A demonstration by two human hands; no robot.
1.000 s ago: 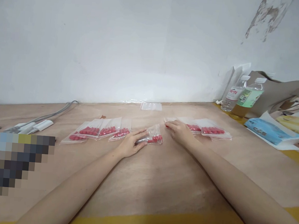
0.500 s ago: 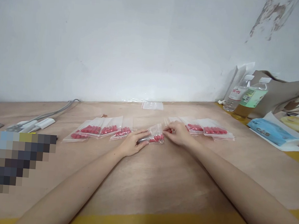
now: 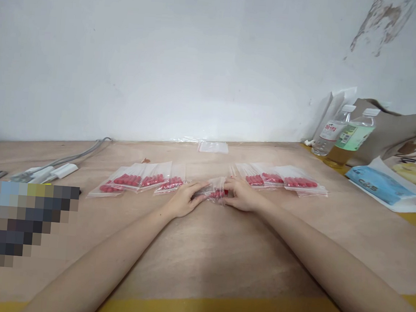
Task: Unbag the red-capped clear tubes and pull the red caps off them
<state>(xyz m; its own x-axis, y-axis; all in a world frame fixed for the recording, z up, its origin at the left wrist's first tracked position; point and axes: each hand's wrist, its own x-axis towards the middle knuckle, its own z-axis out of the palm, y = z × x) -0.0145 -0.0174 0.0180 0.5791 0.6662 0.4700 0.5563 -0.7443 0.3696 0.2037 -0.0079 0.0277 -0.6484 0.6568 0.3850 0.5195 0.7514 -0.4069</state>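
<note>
A small clear zip bag (image 3: 217, 185) with red, rounded pieces (image 3: 218, 194) inside lies between my two hands in the middle of the table. My left hand (image 3: 185, 200) grips its left end between thumb and fingers. At the right end, my right hand (image 3: 243, 195) has thumb and fingers closed around the bag's edge; the fingertips are partly hidden. Left of my left hand, several filled bags (image 3: 152, 180) of similar red pieces overlap in a row. Beyond my right hand lies another overlapping group of filled bags (image 3: 273, 179).
A flat stack of clear bags (image 3: 213, 147) lies by the wall. Two bottles (image 3: 354, 134), a blue tissue pack (image 3: 386, 184) and a grey bag (image 3: 386, 124) stand at right. A grey cable (image 3: 82, 153) and white plugs (image 3: 53, 172) are at left, behind a pixelated area.
My right hand has moved slightly left and down onto the right end of the bag, which now looks more crumpled. The filled bag behind that hand shows more. My left hand stays in place.
</note>
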